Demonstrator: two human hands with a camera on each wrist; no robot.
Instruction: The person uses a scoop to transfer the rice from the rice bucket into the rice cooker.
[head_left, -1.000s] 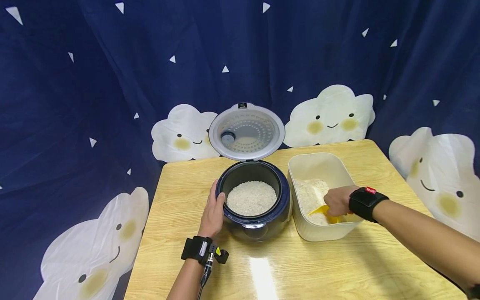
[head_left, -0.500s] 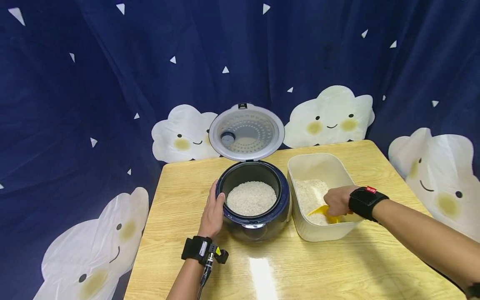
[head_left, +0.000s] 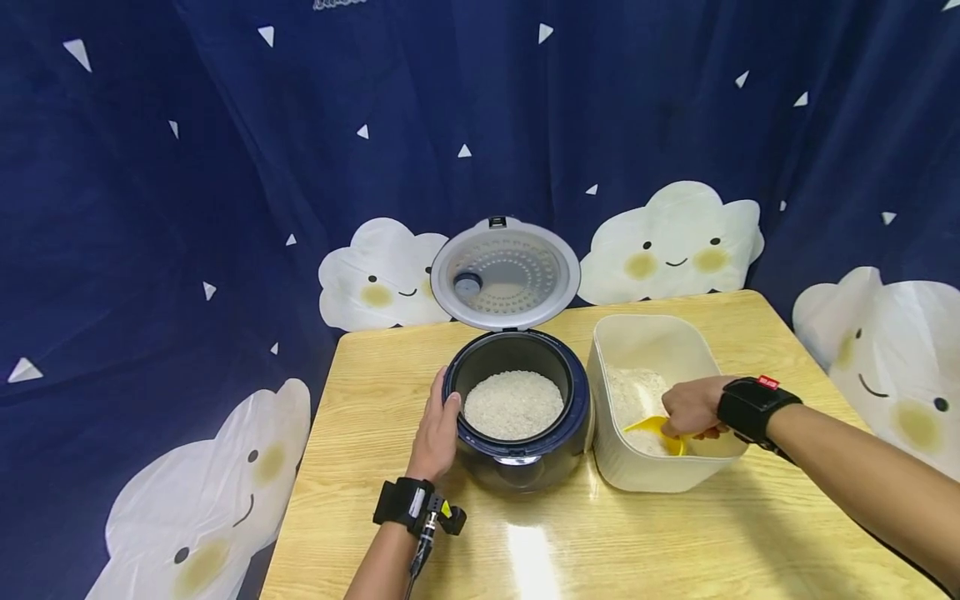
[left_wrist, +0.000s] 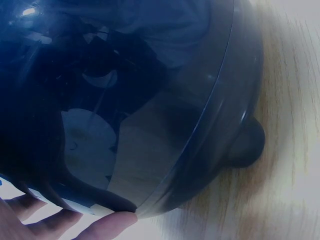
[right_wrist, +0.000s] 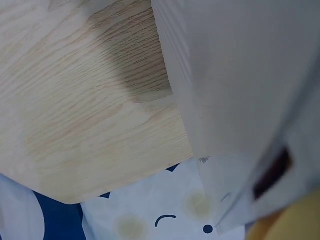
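Resting against the left side of the rice cooker (head_left: pixel 516 408), the left hand (head_left: pixel 437 435) lies flat on the dark blue shell with its fingers fairly straight, steadying it rather than gripping; the left wrist view shows fingertips (left_wrist: pixel 107 223) touching the glossy curved wall just above the table (head_left: pixel 525 542). The cooker's lid (head_left: pixel 505 273) stands open at the back, and the inner pot already holds a level bed of white rice (head_left: pixel 513 404) that covers its bottom.

The right hand (head_left: pixel 693 406) is down inside the cream plastic tub (head_left: pixel 637 333) just right of the cooker, its fingers curled round the handle of a yellow scoop (head_left: pixel 654 430). The scoop's bowl lies in the tub's own rice (head_left: pixel 633 392), low in the near corner; whether it is loaded cannot be made out. The right wrist view shows only the tub's pale outer wall and the wooden table edge.

As a judgement, the transfer of rice looks partly done: a fair amount sits in the pot, the tub is far from empty, and another scoop seems to be in hand. The lid has not yet been closed.
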